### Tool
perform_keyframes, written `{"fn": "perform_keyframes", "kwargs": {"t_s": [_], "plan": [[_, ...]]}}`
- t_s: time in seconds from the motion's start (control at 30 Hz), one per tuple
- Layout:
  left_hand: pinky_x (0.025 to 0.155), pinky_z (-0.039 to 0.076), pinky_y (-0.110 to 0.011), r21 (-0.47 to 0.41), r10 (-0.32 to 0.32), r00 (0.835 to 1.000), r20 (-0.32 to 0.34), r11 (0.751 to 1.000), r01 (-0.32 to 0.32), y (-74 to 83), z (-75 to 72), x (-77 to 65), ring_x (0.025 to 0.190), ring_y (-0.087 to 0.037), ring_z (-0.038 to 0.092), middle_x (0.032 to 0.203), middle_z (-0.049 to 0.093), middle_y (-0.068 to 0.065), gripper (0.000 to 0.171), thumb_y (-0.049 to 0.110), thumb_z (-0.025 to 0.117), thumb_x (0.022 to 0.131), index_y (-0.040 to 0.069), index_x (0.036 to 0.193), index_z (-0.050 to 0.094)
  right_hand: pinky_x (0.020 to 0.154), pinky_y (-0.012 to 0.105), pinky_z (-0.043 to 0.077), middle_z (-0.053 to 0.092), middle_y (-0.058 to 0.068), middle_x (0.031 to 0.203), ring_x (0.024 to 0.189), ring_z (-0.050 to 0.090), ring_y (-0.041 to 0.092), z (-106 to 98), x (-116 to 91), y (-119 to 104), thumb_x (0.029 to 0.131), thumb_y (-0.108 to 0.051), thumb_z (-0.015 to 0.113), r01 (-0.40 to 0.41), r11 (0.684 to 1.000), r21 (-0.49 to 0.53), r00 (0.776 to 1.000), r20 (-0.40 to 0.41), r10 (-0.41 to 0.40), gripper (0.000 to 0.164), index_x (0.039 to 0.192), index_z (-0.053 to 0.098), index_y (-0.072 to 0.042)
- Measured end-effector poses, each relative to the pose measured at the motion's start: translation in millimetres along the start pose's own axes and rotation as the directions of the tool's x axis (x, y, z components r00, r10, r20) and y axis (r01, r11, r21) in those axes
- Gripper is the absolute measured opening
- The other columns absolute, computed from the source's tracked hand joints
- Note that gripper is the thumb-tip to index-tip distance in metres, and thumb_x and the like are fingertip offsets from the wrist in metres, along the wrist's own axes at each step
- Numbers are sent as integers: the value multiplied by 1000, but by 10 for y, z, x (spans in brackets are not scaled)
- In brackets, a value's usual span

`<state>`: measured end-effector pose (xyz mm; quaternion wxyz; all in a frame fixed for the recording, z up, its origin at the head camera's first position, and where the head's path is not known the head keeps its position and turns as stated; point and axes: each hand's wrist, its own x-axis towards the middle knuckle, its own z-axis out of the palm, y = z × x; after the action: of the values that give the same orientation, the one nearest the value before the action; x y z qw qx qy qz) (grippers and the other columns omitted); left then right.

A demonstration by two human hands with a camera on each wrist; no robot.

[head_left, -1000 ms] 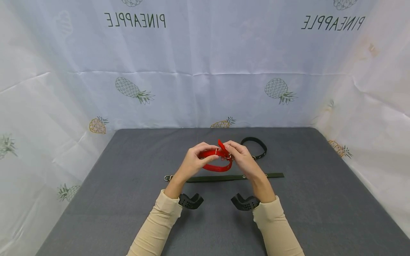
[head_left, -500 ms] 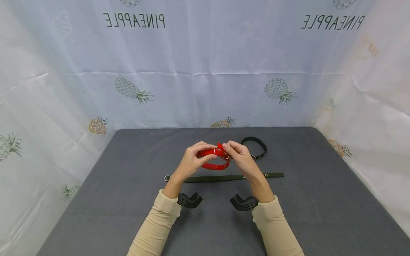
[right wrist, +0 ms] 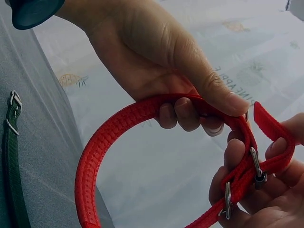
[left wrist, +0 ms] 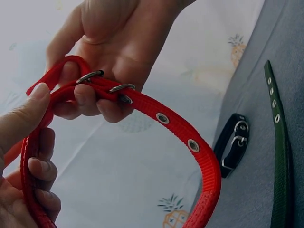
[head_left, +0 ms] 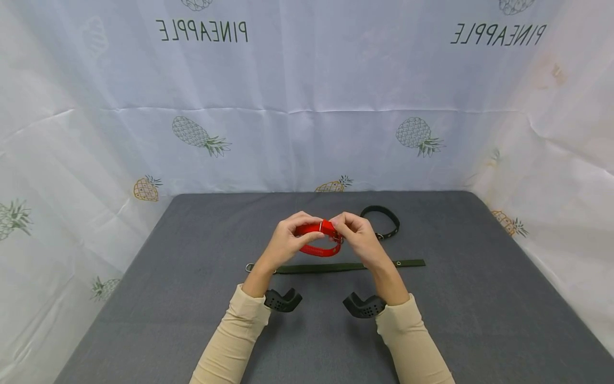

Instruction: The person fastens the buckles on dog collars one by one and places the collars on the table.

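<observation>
Both hands hold a red dog collar (head_left: 318,251) above the table, buckled into a loop. My left hand (head_left: 290,238) grips its padded band between thumb and curled fingers. Beside the metal buckle (left wrist: 90,76), my right hand (head_left: 358,237) pinches the collar. The strap's free end (right wrist: 268,123) is bent back past the buckle, over the right fingers and towards the left thumb (left wrist: 28,114). A metal ring (left wrist: 122,88) sits near the buckle, and metal eyelets (left wrist: 162,118) run along the strap. Fingers partly hide the buckle in the head view.
A green strap collar (head_left: 321,268) lies stretched out on the grey table (head_left: 192,320), under the forearms. Behind the right hand lies a black collar (head_left: 395,221), buckled in a loop. White pineapple-print cloth (head_left: 307,149) hangs at the back and sides.
The strap's free end, upright a second ago, is now folded down to the left across the band. The right hand has moved slightly left with it; the left hand keeps its grip.
</observation>
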<state>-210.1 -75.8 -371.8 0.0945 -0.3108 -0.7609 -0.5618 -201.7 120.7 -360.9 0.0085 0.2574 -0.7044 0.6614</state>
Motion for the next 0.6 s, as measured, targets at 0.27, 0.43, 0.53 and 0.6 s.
{"fn": "perform_keyframes", "kwargs": {"t_s": [0.27,0.43,0.53,0.6], "plan": [[75,54,-21,-12,-12,1000,13,1000,12,0,8,9,88,-9,60,102,67,-17,27,6,71,85,1,111,70,71,23,51,62,-11,86,74,59,7,-9,-3,-9,100,-12,52,36,999,9,999,33,-36,31,82,51,14],[76,54,-20,-11,-6,1000,22,1000,6,-10,3,6,88,-9,60,102,66,-17,27,6,70,85,0,112,70,70,22,51,61,-11,85,73,59,9,-5,3,8,98,-10,54,63,998,13,997,46,-63,30,81,51,14],[77,55,-21,-10,3,1000,29,1000,-3,-12,4,1,88,-8,60,102,66,-17,28,6,71,85,0,112,69,67,22,50,62,-9,83,71,58,12,3,8,18,97,-10,56,58,998,14,998,32,-59,25,79,54,8],[77,55,-21,-18,6,999,38,1000,-5,-14,6,-1,88,-8,60,103,66,-17,28,5,71,85,0,112,69,64,24,48,62,-5,80,69,57,13,8,11,28,96,-10,58,49,999,17,999,17,-49,21,78,58,0]]}}
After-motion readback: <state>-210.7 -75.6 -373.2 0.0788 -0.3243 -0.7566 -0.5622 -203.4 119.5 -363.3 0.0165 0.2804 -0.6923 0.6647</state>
